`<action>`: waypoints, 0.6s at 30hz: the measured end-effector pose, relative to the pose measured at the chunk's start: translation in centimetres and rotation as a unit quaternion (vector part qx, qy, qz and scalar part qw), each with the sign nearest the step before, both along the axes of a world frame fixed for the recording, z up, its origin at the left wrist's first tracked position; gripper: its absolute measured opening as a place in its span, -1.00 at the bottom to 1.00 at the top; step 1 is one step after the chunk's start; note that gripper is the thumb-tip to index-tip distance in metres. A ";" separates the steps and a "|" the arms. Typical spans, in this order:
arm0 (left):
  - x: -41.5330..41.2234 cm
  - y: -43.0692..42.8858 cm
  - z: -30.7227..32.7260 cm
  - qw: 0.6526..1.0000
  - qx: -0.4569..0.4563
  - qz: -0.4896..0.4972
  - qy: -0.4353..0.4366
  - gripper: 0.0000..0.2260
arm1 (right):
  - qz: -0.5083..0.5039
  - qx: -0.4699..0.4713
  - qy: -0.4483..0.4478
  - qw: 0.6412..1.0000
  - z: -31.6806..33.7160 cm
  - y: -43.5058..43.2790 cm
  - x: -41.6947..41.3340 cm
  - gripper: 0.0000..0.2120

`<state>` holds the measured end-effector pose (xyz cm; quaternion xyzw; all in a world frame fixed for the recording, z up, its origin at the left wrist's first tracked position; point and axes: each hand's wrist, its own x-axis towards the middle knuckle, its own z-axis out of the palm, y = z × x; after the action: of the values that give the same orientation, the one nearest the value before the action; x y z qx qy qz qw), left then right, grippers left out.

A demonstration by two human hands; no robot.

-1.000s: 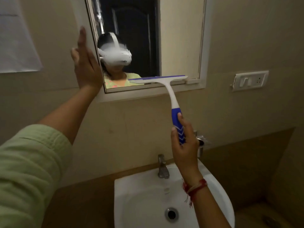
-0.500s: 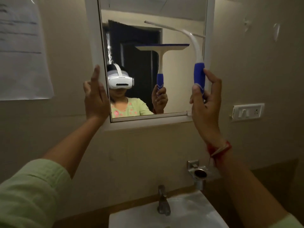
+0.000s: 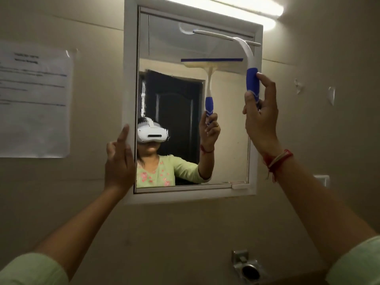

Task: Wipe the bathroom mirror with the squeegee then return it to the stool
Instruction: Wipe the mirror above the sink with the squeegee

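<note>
The right hand [image 3: 260, 112] pinches the squeegee [image 3: 252, 79] by its blue grip, blade high against the bathroom mirror [image 3: 193, 124], while the left hand [image 3: 119, 161], fingers loosely extended, steadies the mirror's white frame [image 3: 129, 79]

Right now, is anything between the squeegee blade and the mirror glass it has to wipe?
Nothing visible. The right hand holds the squeegee with its blade at the top of the mirror; the left hand rests on the frame's left edge.
</note>
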<state>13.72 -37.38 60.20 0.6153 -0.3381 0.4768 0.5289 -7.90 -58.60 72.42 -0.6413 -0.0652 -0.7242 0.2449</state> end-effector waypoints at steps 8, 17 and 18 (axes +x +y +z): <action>0.0 -0.1 -0.1 1.000 -0.009 0.007 -0.007 -0.58 | -0.011 -0.015 0.001 1.000 2.3 -0.7 1.5 -0.63; 0.0 -0.1 -0.2 1.000 -0.022 -0.002 -0.007 -0.59 | -0.030 -0.032 -0.010 0.999 4.2 -1.4 2.8 -0.62; 0.0 -0.1 -0.2 1.000 -0.022 -0.002 -0.007 -0.59 | -0.028 -0.032 -0.011 0.999 4.3 -1.6 3.0 -0.63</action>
<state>13.72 -37.52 60.00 0.5999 -0.3324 0.4871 0.5407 -4.94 -60.15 76.73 -0.6422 -0.0733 -0.7355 0.2032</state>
